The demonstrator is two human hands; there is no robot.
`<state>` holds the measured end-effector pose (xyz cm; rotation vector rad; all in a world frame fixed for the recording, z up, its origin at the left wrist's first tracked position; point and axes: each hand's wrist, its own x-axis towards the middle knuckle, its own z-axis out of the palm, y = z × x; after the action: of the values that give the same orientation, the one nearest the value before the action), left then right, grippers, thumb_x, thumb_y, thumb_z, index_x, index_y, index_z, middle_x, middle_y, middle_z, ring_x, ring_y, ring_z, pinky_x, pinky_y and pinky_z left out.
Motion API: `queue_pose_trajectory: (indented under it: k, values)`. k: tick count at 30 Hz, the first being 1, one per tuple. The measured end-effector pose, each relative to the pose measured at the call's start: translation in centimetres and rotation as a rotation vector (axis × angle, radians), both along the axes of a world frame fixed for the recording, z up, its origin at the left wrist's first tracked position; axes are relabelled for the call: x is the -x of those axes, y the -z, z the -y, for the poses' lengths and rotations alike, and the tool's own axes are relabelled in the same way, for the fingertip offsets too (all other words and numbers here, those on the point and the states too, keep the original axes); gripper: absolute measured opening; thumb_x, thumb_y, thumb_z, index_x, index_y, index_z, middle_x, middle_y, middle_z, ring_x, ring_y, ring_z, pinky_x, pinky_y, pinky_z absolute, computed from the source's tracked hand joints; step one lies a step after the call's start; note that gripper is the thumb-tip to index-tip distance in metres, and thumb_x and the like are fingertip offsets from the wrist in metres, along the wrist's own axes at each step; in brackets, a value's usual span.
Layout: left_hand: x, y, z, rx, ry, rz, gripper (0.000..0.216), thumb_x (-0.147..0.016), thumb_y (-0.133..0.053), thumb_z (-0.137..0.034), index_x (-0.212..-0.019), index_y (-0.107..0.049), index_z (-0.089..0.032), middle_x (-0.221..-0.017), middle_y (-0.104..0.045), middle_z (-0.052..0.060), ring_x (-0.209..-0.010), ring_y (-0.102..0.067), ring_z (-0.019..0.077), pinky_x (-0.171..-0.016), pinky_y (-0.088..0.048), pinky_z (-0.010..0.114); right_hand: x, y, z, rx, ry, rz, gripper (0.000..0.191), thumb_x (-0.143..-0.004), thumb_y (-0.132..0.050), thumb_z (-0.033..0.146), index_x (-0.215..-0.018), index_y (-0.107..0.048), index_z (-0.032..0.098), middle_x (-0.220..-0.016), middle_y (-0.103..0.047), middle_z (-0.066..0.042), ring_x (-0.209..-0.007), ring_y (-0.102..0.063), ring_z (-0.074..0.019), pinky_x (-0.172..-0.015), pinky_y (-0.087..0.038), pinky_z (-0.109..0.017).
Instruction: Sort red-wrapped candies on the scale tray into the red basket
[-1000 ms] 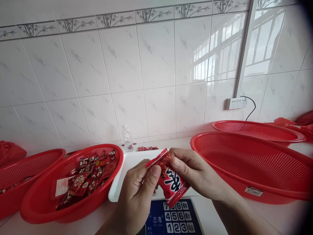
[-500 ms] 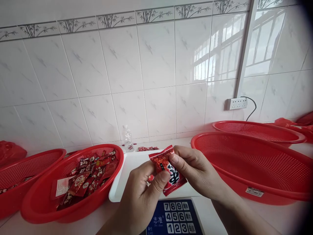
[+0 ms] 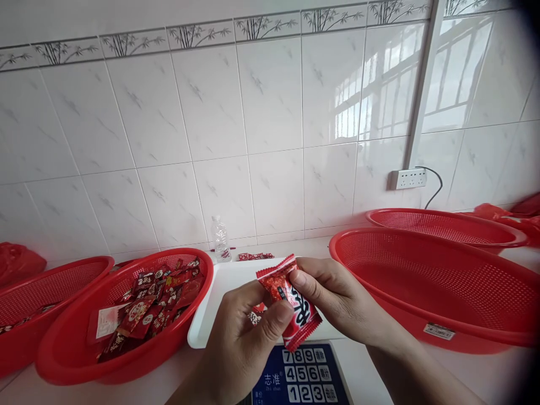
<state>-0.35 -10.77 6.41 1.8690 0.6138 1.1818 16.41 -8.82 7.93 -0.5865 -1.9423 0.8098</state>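
Observation:
A red snack packet (image 3: 294, 298) with black-and-white lettering is held tilted between both hands. My left hand (image 3: 248, 332) pinches its lower left side, thumb on the front. On the upper right, my right hand (image 3: 333, 295) grips the same packet with thumb and fingers. Below the hands is a weighing scale (image 3: 301, 374) with a blue keypad; its white tray (image 3: 206, 315) lies behind them. Part of another red packet (image 3: 255, 316) shows past my left fingers, and I cannot tell whether it lies on the tray or in the hand.
To the left, a red basket (image 3: 54, 360) holds several red packets, with another red basket (image 3: 25, 281) beside it. Two red baskets (image 3: 422, 270) stand at right. A clear bottle (image 3: 220, 239) and more packets (image 3: 255, 256) are by the wall, below a power socket (image 3: 408, 179).
The packet has turned slightly and its lower end has dropped a little toward the keypad. My right hand has shifted slightly down. Both hands keep hold of it.

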Motion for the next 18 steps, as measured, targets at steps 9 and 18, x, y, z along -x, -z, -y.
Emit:
queue_pose_trajectory:
  k: [9, 18]
  values:
    - [-0.06, 0.13, -0.10, -0.041, -0.092, 0.031, 0.031, -0.096, -0.042, -0.035, -0.100, -0.067, -0.018, -0.089, -0.068, 0.004, -0.077, -0.058, 0.0158, -0.073, -0.046, 0.028, 0.08, -0.07, 0.17, -0.051, 0.010, 0.006, 0.043, -0.093, -0.042, 0.048, -0.063, -0.046, 0.017, -0.058, -0.036, 0.004, -0.052, -0.031, -0.0080, -0.045, -0.028, -0.023]
    - [0.00, 0.10, -0.04, -0.026, -0.079, 0.037, 0.032, -0.095, -0.043, -0.037, -0.095, -0.067, -0.016, -0.083, -0.067, 0.006, -0.078, -0.058, 0.0179, -0.074, -0.047, 0.031, 0.00, -0.01, 0.04, -0.006, -0.024, 0.017, 0.043, -0.093, -0.041, 0.049, -0.067, -0.051, 0.017, -0.063, -0.042, 0.002, -0.056, -0.037, -0.0093, -0.048, -0.033, -0.023]
